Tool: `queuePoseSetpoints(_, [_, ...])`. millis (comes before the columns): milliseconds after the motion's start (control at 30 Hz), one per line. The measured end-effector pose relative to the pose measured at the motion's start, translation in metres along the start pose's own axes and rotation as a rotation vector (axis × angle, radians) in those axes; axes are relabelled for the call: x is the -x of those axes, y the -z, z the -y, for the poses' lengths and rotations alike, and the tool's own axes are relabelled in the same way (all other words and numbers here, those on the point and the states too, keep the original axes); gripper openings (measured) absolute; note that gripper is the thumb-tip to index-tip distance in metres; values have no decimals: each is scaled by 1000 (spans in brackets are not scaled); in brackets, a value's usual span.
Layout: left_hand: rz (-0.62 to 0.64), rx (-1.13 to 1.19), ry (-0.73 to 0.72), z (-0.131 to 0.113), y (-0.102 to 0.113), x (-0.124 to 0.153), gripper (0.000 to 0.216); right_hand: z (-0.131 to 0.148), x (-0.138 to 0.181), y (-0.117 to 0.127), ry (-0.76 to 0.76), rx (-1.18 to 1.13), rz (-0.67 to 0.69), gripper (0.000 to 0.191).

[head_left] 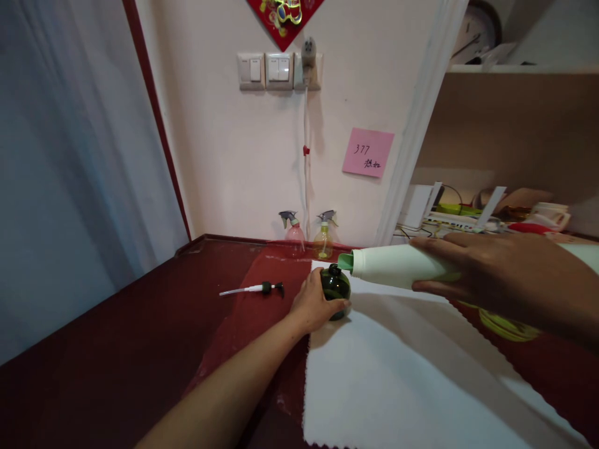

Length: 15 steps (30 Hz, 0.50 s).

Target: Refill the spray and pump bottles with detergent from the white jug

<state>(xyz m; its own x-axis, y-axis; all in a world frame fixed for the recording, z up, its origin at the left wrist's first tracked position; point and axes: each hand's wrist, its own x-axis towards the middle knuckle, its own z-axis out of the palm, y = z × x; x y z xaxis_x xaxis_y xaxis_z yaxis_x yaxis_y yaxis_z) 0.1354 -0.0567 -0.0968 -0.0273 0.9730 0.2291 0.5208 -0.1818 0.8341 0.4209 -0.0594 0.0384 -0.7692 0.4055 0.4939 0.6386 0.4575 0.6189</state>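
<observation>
My left hand (314, 307) is wrapped round a small dark green round bottle (335, 287) that stands on the far left corner of a white cloth (397, 380). My right hand (491, 274) grips a large white bottle (397, 265) held on its side. Its green spout (345, 261) points left and sits just above the small bottle's open neck. The small bottle's pump head with its tube (255, 289) lies loose on the dark red table (116, 349), to the left of my left hand.
Two small spray bottles (294, 229) (324, 231) stand against the wall at the back of the table. A pink note (367, 152) and light switches (266, 70) are on the wall. A shelf at the right holds white devices and clutter (468, 215).
</observation>
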Motion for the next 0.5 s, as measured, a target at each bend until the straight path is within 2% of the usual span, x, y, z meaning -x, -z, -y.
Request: queuePoseSetpoints(500, [-13, 5, -9, -1, 1, 1, 74, 0, -1, 1, 27, 32, -21, 51])
